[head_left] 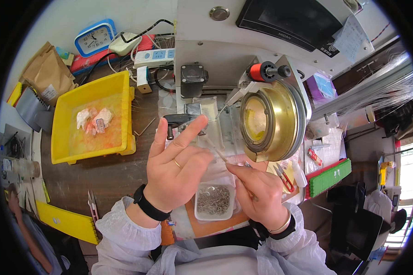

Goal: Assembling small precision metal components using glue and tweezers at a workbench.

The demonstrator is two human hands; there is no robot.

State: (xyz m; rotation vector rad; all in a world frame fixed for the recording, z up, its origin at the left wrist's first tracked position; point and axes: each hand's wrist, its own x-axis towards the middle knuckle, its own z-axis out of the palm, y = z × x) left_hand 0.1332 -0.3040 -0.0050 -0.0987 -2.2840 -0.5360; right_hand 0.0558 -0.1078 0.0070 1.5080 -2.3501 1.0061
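Observation:
My left hand (176, 172) is raised in front of the machine, two fingers stretched apart and the others bent, with nothing visible in them. Its fingertips reach a black clamp-like part (176, 119) with a small spring; whether they touch it I cannot tell. To the right, my right hand (259, 190) pinches a thin light-brown stick (219, 153) that slants up and left toward the clamp. Its far tip is hard to make out. Below and between my hands sits a white plastic tub (198, 211) of tiny metal pieces (214, 200), too small to name.
A brass-coloured drum (280, 121) and a red thread spool (256, 72) are mounted on the machine. Red-handled snips (285, 178) lie beneath the drum. A yellow tray (62, 133) with crumpled white material stands left, behind scissors (93, 206). A green case (330, 177) lies right.

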